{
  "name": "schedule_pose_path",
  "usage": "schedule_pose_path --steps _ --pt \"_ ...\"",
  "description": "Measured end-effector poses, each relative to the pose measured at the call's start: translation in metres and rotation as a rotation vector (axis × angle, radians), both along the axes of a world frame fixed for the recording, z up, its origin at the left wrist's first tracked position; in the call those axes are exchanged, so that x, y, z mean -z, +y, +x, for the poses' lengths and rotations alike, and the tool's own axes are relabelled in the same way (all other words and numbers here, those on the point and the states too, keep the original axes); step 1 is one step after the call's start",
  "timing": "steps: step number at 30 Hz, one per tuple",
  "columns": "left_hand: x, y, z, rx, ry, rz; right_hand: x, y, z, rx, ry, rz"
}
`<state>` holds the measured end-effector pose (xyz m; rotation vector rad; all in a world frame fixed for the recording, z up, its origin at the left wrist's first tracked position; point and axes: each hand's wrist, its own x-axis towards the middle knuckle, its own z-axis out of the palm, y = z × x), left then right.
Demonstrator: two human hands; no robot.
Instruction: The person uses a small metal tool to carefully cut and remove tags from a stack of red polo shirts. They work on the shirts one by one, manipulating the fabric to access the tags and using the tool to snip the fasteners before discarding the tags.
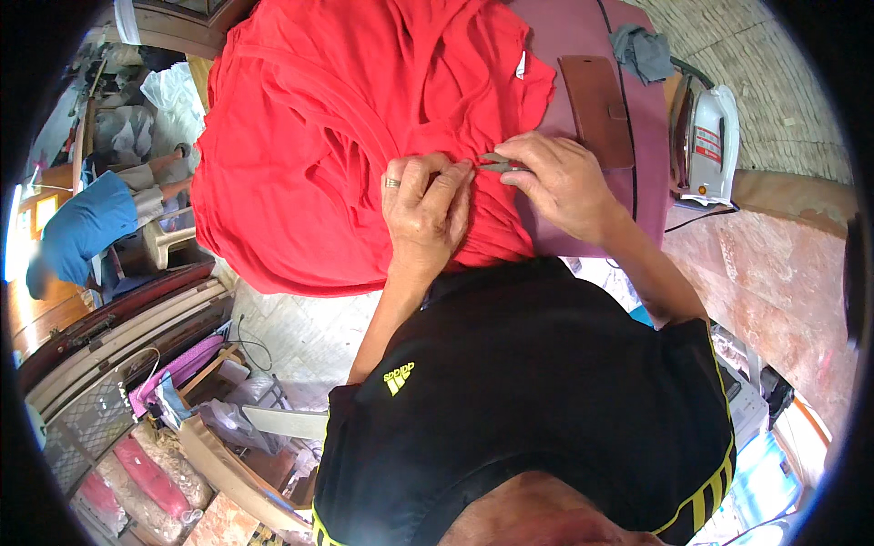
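Observation:
A large red garment (300, 173) lies in loose folds over a mauve-covered board. My left hand (426, 202), with a ring on one finger, pinches a bit of its cloth near the front edge. Just to the right, my right hand (566, 187) is closed on small dark thread snips (499, 165). Their tips point left, close to my left fingertips. Whether the blades touch the cloth or a thread is too small to tell. A small white tag (521, 65) shows on the garment's far right part.
On the mauve board cover (651, 173) lie a brown leather case (592, 105) and a crumpled grey cloth (642, 53). A white iron (712, 146) stands right of it, its cord trailing. At the left, a person in blue (96, 214) bends near a stool (168, 238).

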<state>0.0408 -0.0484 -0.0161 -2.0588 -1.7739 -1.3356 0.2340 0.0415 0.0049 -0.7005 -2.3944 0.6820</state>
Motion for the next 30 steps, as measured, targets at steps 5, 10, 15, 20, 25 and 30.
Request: schedule_pose_path --steps 5,10,15,20,25,30 --pt "-0.003 0.001 -0.003 -0.014 -0.004 -0.052 0.003 -0.005 -0.004 0.007 -0.036 0.185" --pt "-0.009 0.002 -0.003 0.014 0.036 -0.07 -0.004 -0.007 -0.009 -0.004 -0.05 0.215" --pt "-0.008 0.003 -0.003 0.022 0.1 -0.035 -0.012 -0.01 -0.013 -0.027 -0.073 0.195" --pt "-0.001 -0.004 -0.008 0.034 -0.009 -0.049 -0.012 -0.01 -0.009 -0.086 -0.109 0.165" --pt "-0.056 -0.063 -0.052 0.378 -0.241 -0.589 -0.018 0.014 0.018 -0.086 -0.056 -0.314" --pt "-0.088 -0.046 -0.07 0.396 -0.285 -0.653 -0.024 0.038 0.004 -0.085 0.277 -0.627"
